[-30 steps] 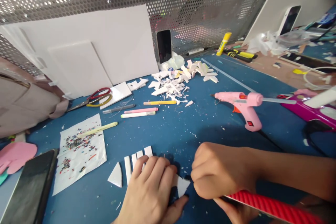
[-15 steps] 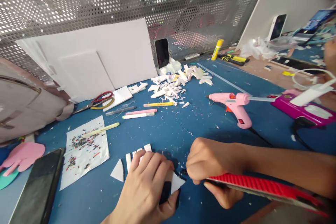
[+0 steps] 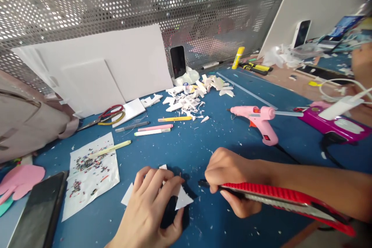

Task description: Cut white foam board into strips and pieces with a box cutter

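Observation:
My left hand (image 3: 151,201) is curled low over the table, its thumb and fingers closed on a small triangular piece of white foam board (image 3: 183,198). The tip of another white offcut (image 3: 127,194) shows beside its outer edge, and a bit of white strip (image 3: 163,167) shows behind the knuckles. My right hand (image 3: 229,178) is wrapped round a red box cutter (image 3: 279,197) with a black tip end pointing left, apart from the foam piece. Whether its blade is out is hard to see.
A pink glue gun (image 3: 258,118) lies behind my right arm. White scraps (image 3: 187,100), markers (image 3: 174,119) and scissors (image 3: 112,116) lie further back. At left are a littered sheet (image 3: 112,170) and a phone (image 3: 37,213). Another person's hand (image 3: 362,62) is at far right.
My left hand has shifted left with the foam piece, covering most of the white strips. The gap to the box cutter has widened, and more of the cutter's tip end shows.

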`<act>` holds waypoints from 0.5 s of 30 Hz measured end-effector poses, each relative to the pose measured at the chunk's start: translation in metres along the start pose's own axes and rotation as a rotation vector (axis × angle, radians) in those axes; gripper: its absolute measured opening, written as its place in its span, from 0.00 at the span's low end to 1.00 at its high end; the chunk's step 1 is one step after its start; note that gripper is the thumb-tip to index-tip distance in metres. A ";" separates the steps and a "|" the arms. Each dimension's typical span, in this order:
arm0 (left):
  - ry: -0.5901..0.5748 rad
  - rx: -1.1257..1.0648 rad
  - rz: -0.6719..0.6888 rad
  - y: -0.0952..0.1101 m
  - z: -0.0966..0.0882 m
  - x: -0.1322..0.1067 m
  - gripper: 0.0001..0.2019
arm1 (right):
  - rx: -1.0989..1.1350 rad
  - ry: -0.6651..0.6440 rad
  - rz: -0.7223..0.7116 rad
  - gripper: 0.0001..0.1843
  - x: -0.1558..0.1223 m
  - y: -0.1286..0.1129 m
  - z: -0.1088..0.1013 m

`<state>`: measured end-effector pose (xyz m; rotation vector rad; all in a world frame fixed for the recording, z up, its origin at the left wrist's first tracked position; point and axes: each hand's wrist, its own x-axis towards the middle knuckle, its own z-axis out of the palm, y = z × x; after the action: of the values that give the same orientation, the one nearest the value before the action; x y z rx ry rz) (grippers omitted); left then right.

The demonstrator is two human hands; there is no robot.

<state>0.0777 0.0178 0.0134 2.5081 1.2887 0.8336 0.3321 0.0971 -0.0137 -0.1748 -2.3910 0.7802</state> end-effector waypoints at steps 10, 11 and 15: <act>-0.032 0.025 -0.032 -0.009 -0.008 0.003 0.13 | 0.011 0.175 -0.034 0.03 0.007 0.006 -0.002; -0.042 0.033 -0.034 -0.009 -0.008 0.003 0.14 | 0.021 0.178 -0.033 0.03 0.007 0.006 -0.002; -0.070 0.086 -0.059 -0.010 -0.009 0.009 0.13 | 0.046 0.161 -0.026 0.04 0.006 0.006 -0.001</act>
<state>0.0697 0.0303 0.0196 2.5268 1.3956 0.6852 0.3272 0.1045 -0.0139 -0.1806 -2.2177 0.7776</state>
